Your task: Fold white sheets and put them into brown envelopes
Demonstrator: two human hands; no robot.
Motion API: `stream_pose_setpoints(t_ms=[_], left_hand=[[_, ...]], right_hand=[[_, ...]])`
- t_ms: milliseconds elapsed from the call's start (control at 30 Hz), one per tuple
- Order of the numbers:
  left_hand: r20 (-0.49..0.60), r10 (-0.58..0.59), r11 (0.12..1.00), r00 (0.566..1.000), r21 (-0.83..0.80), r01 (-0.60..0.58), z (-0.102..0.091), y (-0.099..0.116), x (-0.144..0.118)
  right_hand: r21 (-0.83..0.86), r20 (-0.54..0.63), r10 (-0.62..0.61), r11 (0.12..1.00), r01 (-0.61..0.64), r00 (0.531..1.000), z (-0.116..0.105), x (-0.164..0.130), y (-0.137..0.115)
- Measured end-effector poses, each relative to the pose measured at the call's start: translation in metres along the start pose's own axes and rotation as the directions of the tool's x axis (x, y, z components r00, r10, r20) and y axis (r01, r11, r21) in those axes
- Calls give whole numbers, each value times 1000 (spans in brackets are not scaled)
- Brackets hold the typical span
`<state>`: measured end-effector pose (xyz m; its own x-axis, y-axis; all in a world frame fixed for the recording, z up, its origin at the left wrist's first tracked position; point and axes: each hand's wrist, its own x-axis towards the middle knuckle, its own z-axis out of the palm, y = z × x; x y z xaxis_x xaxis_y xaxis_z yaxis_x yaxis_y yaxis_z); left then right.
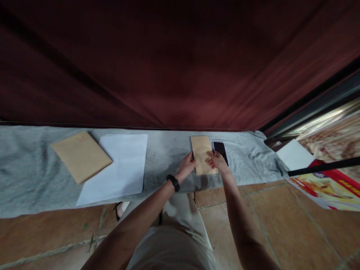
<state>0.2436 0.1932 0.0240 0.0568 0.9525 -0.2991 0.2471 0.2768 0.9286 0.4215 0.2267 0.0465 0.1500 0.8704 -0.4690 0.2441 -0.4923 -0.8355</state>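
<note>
At the middle of the narrow surface (165, 148), the two hands are positioned at a brown envelope (201, 148) lying flat. The left hand (187, 165), below a black wristband (173, 182), has its fingers partly bent at the envelope's left edge; whether it grips the edge cannot be told. The right hand (218, 162) is half closed, fingers curled over the envelope's right part; a firm hold cannot be confirmed. Just beside the envelope, on its right, a dark-screened phone (221, 149) lies face up, partly covered by the right hand. A wrinkled grey cloth (249, 159) covers the surface along its length. Farther left lie white paper sheets (123, 165), overlapped at their left side by a brown envelope stack (81, 155) set at an angle. A dark red curtain (174, 75) rises along the far edge. Below the near edge extends a brown tiled floor (298, 232). Beyond the right end are a black bar (323, 167), a white panel (294, 154) and a red and yellow printed board (329, 185).
</note>
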Motion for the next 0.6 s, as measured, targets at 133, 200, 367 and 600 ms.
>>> stream_pose_setpoints(t_ms=[133,200,367,600], left_hand=[[-18,186,947,982,271,-174,-23,-21,-60],[9,250,904,968,357,-237,-37,-36,-94],[-95,380,828,920,478,-293,-89,-65,-155],[-317,444,613,838,790,-26,-179,-89,-187]], right_hand=[[115,-79,-176,976,185,981,17,-32,22],[136,-40,-263,954,267,964,38,-51,41],[-1,108,-473,880,476,874,106,-94,76],[-235,203,-728,612,755,654,167,-110,79]])
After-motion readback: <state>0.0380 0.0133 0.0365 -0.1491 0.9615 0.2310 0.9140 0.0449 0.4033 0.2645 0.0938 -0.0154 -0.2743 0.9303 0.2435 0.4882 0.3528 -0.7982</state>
